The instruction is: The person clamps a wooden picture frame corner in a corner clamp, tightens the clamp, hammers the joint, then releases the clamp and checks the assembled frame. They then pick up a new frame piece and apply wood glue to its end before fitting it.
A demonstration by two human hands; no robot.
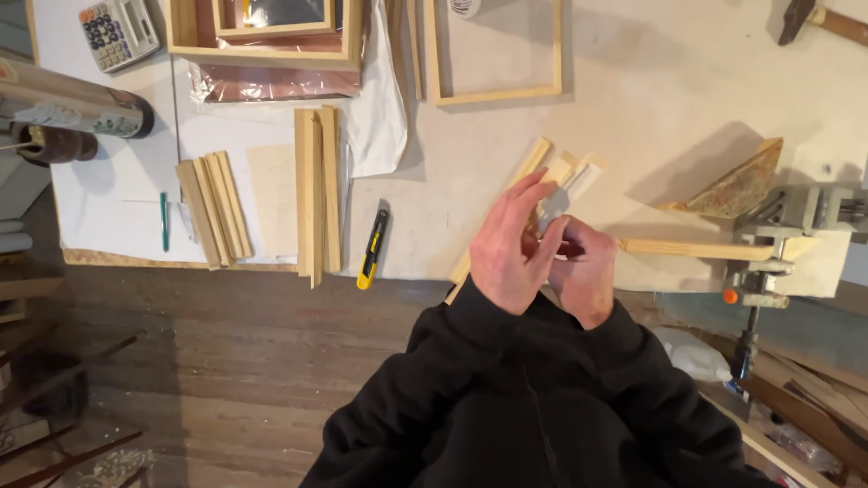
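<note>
My left hand (509, 246) and my right hand (583, 271) meet at the workbench's front edge, both in black sleeves. Between the fingers is a small grey-white piece (553, 206), pinched by the left fingertips; my right hand is curled under it around something dark red that is mostly hidden. A wooden strip (692, 248) runs from the hands to the right into a metal clamp (768, 262). Light wooden moulding strips (542, 167) lie diagonally just beyond the hands.
A yellow utility knife (372, 246) lies left of the hands. Bundles of wooden strips (316, 185) and shorter strips (215, 210) rest on white paper with a green pen (165, 221). Wooden frames (493, 90), a calculator (117, 32), a hammer (818, 18) and a triangular wood block (737, 185) sit farther back.
</note>
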